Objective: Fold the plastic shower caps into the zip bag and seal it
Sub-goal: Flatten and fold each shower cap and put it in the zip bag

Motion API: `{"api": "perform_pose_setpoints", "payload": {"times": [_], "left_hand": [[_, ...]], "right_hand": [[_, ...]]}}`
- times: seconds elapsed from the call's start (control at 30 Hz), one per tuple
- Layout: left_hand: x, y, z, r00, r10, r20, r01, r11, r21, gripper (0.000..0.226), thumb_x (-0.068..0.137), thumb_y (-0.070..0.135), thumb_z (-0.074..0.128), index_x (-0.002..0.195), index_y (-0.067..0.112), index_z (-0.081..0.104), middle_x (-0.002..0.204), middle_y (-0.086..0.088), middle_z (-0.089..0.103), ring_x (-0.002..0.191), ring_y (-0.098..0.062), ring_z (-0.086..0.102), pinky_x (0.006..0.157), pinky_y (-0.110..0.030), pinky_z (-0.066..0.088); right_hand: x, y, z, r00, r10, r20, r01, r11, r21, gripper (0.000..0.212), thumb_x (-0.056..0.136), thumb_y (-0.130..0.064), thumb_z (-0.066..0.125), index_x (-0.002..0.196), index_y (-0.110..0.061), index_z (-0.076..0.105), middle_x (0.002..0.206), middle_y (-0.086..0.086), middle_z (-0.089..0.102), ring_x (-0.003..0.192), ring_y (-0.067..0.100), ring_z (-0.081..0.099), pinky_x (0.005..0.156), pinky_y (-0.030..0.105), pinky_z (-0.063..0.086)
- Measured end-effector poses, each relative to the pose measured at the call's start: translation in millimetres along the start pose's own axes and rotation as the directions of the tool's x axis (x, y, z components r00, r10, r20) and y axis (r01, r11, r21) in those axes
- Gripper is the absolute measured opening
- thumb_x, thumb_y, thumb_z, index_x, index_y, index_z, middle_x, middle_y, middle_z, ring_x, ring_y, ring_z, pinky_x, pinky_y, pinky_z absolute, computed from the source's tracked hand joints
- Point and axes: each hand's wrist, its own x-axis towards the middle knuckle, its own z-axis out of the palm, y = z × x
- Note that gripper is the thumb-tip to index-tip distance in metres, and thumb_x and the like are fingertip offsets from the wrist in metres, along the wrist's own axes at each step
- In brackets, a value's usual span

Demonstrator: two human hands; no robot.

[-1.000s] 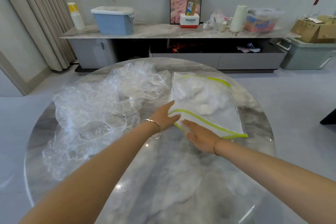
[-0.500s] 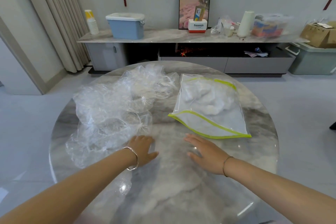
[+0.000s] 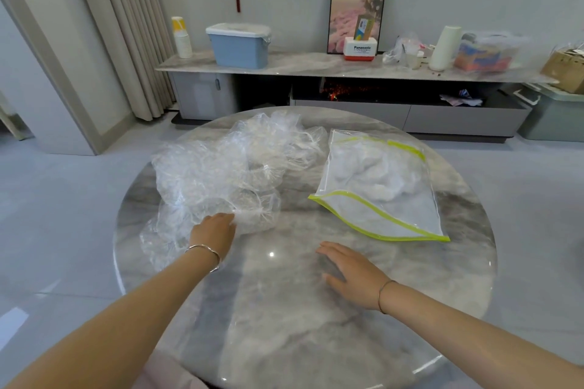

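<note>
On my feed, a blue lidded bin (image 3: 238,46) stands on the sideboard (image 3: 316,68) in the upper left of the frame; I cannot see inside it. A clear lidded box (image 3: 486,50) sits toward the upper right with something orange and blue inside, and a cardboard box (image 3: 565,69) rests on a grey tote (image 3: 553,117) at the right edge.

On the round marble table (image 3: 284,325), the loose shower caps (image 3: 227,174) lie in a crumpled clear heap left of centre. The zip bag (image 3: 379,186) lies flat right of centre, well apart from the heap. Its yellow-green-edged mouth faces the near side and gapes open. White bunched plastic fills the far half of the bag.

My view of the left hand (image 3: 215,230), at centre left, shows it palm down with its fingers reaching onto the near edge of the heap. I cannot tell whether they pinch the plastic or only lie on it. A metal bangle circles that wrist, and the forearm runs up from the lower left corner.

The right hand (image 3: 350,275), lower centre right, is flat with its fingers straight and close together, pointing toward the left of the frame. It holds nothing and sits low over bare marble, near the bag's mouth but not touching it. A thin band circles the wrist, and the forearm comes in from the lower right corner.
</note>
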Motion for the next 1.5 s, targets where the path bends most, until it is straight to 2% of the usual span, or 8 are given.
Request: {"api": "perform_pose_setpoints", "payload": {"times": [0.2,0.37,0.5,0.57,0.73,1.03,1.27,1.5], "left_hand": [[-22,25,-11,0.962,0.262,-0.083,-0.273,0.943,-0.192,0.043,0.099,0.035,0.025,0.136,0.031,0.047,0.138,0.006,0.051,0.124,-0.02,0.048,0.099,-0.034,0.041],[-55,57,-10,0.737,0.671,0.086,-0.655,0.739,-0.159,0.038,0.101,0.034,0.03,0.136,0.037,0.044,0.14,0.01,0.047,0.128,-0.013,0.043,0.101,-0.028,0.037],[-64,56,5,0.619,0.769,0.158,-0.763,0.637,-0.107,0.062,0.087,0.045,0.014,0.133,0.028,0.052,0.131,0.002,0.057,0.117,-0.023,0.054,0.096,-0.035,0.045],[-60,54,10,0.624,0.774,0.108,-0.772,0.632,-0.069,0.053,0.092,0.038,0.022,0.131,0.024,0.055,0.127,-0.002,0.061,0.114,-0.025,0.057,0.094,-0.035,0.047],[-69,52,1,0.744,0.639,0.198,-0.651,0.759,-0.004,0.068,0.086,0.046,0.05,0.147,0.027,0.025,0.148,0.006,0.035,0.136,-0.014,0.031,0.11,-0.026,0.023],[-76,66,-7,0.901,0.432,0.044,-0.408,0.876,-0.255,0.025,0.096,0.039,0.046,0.098,0.022,0.064,0.087,0.006,0.069,0.083,-0.01,0.059,0.071,-0.022,0.041],[-74,64,-6,0.936,0.32,0.143,-0.193,0.812,-0.551,0.022,0.095,0.032,0.05,0.086,0.016,0.063,0.045,0.008,0.057,0.04,-0.011,0.052,0.047,-0.018,0.043],[-67,68,-8,0.869,0.392,-0.303,-0.457,0.871,-0.181,0.05,0.093,0.05,0.029,0.13,0.023,0.05,0.118,0.007,0.06,0.109,-0.016,0.055,0.092,-0.029,0.042]], "right_hand": [[0,-1,-6,0.984,-0.034,-0.175,0.045,0.997,0.06,0.065,0.092,-0.027,0.054,0.148,-0.025,0.02,0.155,-0.01,0.015,0.143,0.007,0.015,0.111,0.013,0.009],[-2,3,-8,0.92,-0.172,-0.351,0.139,0.983,-0.119,0.087,0.072,-0.02,0.068,0.147,-0.029,0.024,0.157,-0.006,0.012,0.141,0.011,0.012,0.113,0.024,0.01],[-2,18,-1,0.882,-0.271,-0.385,0.182,0.951,-0.251,0.038,0.062,-0.018,0.075,0.097,-0.028,0.065,0.129,-0.001,0.057,0.127,0.018,0.038,0.11,0.035,0.015],[-5,22,-1,0.881,-0.291,-0.373,0.19,0.94,-0.284,0.006,0.072,-0.026,0.062,0.077,-0.029,0.063,0.096,-0.01,0.067,0.109,0.012,0.054,0.11,0.032,0.015],[-16,13,0,0.946,-0.152,-0.286,0.089,0.971,-0.223,0.03,0.082,-0.039,0.033,0.066,-0.02,0.05,0.059,-0.005,0.049,0.063,0.017,0.047,0.087,0.02,0.031],[-25,4,-4,0.985,-0.001,-0.175,0.022,0.993,0.118,0.014,0.075,-0.04,0.07,0.082,-0.028,0.066,0.079,-0.017,0.059,0.082,0.003,0.055,0.083,0.013,0.032],[-22,5,-3,0.95,0.31,-0.046,-0.211,0.741,0.638,0.024,0.09,-0.015,0.06,0.068,-0.015,0.069,0.069,-0.004,0.071,0.066,0.002,0.065,0.074,0.017,0.049],[-13,13,10,0.899,0.434,-0.062,-0.33,0.763,0.556,0.031,0.092,-0.021,0.058,0.061,-0.019,0.061,0.057,-0.008,0.063,0.05,0.007,0.057,0.056,0.018,0.045]]}}
